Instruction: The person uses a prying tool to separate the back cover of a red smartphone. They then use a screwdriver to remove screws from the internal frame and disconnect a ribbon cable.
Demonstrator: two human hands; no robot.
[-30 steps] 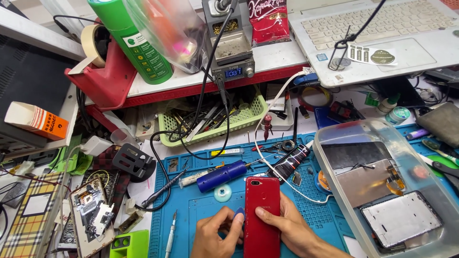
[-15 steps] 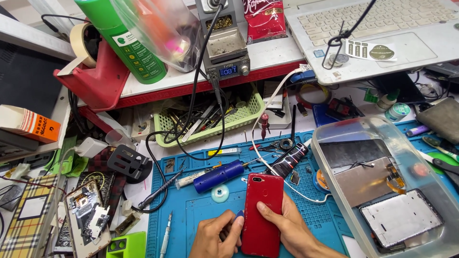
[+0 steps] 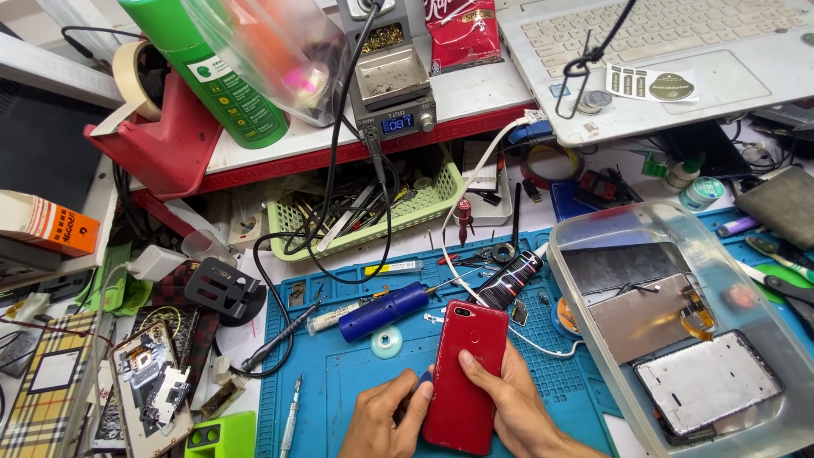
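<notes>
A red smartphone point(image 3: 466, 373) lies back side up on the blue work mat point(image 3: 339, 382) at the bottom centre. My right hand point(image 3: 517, 407) grips its right edge, with the thumb laid across the red back. My left hand point(image 3: 386, 417) presses against the phone's left edge and pinches a small blue pick point(image 3: 424, 377) at that edge. A blue electric screwdriver point(image 3: 386, 310) rests on the mat just above the hands, beside a small round teal disc point(image 3: 387, 343).
A clear plastic tub point(image 3: 593, 229) at the right holds phone screens and metal plates. A green basket point(image 3: 373, 229) of tools sits behind the mat, with a soldering station point(image 3: 392, 93), a laptop point(image 3: 670, 51), a green can point(image 3: 212, 72) and a red tape dispenser point(image 3: 161, 127) further back.
The view has shifted slightly. Both hands stay on the red phone; the left hand has closed in on its left edge with the blue pick.
</notes>
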